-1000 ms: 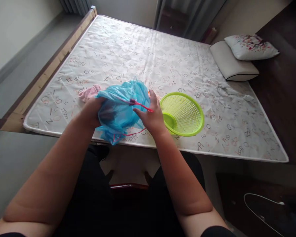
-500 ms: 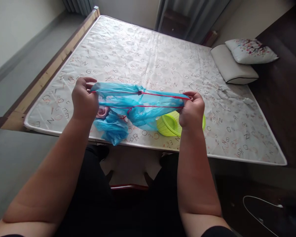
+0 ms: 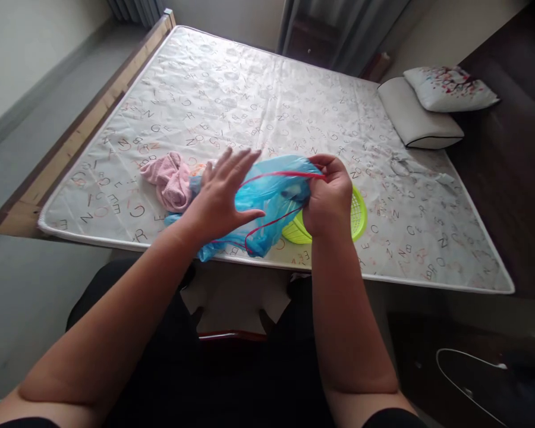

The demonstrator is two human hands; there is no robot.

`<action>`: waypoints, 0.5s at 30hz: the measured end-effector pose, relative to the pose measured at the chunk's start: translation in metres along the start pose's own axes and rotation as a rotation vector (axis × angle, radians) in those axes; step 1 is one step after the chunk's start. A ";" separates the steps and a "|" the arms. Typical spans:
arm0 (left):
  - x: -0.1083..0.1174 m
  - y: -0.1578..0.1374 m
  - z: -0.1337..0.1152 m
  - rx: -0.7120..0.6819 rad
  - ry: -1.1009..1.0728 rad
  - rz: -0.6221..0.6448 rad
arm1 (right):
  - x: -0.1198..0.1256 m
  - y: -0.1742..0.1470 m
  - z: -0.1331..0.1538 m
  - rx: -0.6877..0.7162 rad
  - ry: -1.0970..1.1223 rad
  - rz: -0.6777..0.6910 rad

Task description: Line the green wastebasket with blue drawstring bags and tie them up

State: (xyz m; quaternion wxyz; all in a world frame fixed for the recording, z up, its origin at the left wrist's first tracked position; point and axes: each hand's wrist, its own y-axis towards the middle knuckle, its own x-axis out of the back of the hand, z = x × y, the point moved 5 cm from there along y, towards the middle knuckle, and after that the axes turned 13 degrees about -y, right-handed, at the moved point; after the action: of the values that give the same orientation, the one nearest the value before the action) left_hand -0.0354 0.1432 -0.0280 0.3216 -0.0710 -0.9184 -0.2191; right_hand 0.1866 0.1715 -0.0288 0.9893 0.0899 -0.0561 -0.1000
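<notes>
Letter-printed mattress [image 3: 249,101], left hand [image 3: 218,199] spread, right hand [image 3: 329,199] pinching filmy blue bag [image 3: 274,193], latticed green basket [image 3: 358,214]

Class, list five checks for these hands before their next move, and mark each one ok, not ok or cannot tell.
1. Right hand has a grip on the blue bag: ok, fingers closed at its edge.
2. Left hand has a grip on the bag too: not ok, fingers are spread open.
3. Pink cloth lies outside the bag: ok, on the mattress beyond the left wrist.
4. Green basket in full view: not ok, the right hand and bag cover part of it.
5. Red cord free of knots: cannot tell, parts are hidden.
</notes>
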 end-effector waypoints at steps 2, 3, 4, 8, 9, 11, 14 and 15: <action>-0.010 0.004 0.008 0.091 -0.033 -0.019 | -0.005 -0.008 0.013 0.048 -0.117 0.063; -0.008 0.005 0.019 0.158 -0.044 -0.055 | -0.004 -0.010 0.018 0.073 -0.198 0.082; -0.002 0.005 0.032 0.225 -0.046 -0.106 | 0.000 -0.011 0.022 0.102 -0.294 0.091; 0.045 0.001 0.075 0.358 -0.020 -0.359 | 0.029 -0.004 0.023 0.258 -0.729 0.055; 0.056 -0.001 0.080 0.360 -0.019 -0.402 | 0.036 -0.001 0.020 0.285 -0.817 0.047; 0.073 -0.003 0.087 0.363 -0.048 -0.476 | 0.050 0.006 0.011 0.300 -0.935 0.042; 0.082 -0.005 0.095 0.438 -0.206 -0.575 | 0.064 0.010 0.001 0.246 -0.957 0.075; 0.080 -0.005 0.097 0.482 -0.271 -0.595 | 0.064 0.010 0.000 0.230 -0.933 0.114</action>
State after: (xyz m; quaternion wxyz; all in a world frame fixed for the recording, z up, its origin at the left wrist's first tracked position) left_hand -0.1537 0.1809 -0.0477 0.1278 0.2471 -0.9580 -0.0696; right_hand 0.2506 0.1674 -0.0211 0.8461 0.1408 -0.5094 -0.0685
